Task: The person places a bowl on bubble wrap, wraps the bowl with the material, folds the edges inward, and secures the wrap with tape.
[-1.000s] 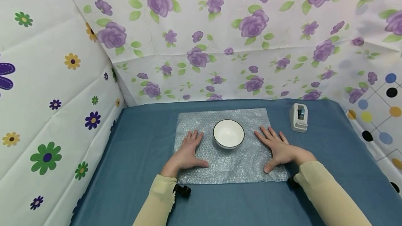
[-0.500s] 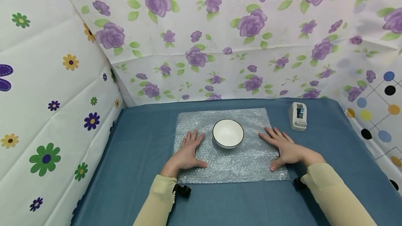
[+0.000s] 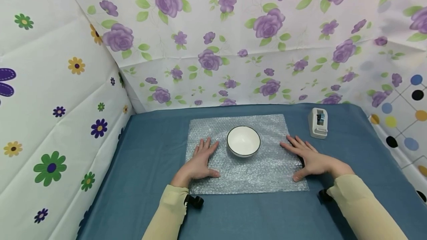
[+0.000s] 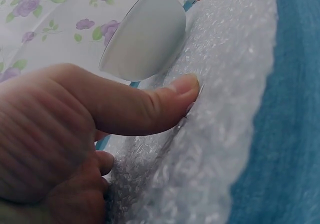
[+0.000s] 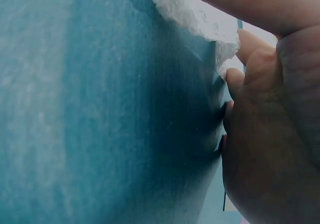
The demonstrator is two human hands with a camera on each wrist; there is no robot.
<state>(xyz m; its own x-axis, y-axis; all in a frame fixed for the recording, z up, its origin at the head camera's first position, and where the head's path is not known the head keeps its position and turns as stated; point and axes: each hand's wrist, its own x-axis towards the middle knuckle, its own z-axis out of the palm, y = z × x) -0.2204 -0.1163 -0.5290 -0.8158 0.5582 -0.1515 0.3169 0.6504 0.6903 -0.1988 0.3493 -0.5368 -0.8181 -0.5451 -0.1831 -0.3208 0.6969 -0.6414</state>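
Observation:
A white bowl (image 3: 243, 142) with a dark rim stands upright near the middle of a sheet of bubble wrap (image 3: 253, 177). Left of the bowl, my left hand (image 3: 198, 164) lies with spread fingers on the sheet's left part. Its thumb (image 4: 155, 106) touches the wrap in the left wrist view, and the bowl's side shows beyond it. At the sheet's right edge is my right hand (image 3: 313, 160), fingers spread, thumb and fingertips at the wrap's border. The right wrist view shows the wrap's edge (image 5: 200, 18) by those fingers. Neither hand holds the bowl.
A white tape dispenser (image 3: 318, 123) stands at the back right, beyond my right hand. Blue cloth (image 3: 150, 147) covers the table. Flower-printed sheets (image 3: 213, 62) hang behind and at the left, with a dotted pattern at the right.
My right hand has slid to the right, from on the bubble wrap out to its right edge. My left hand and the bowl stay in place.

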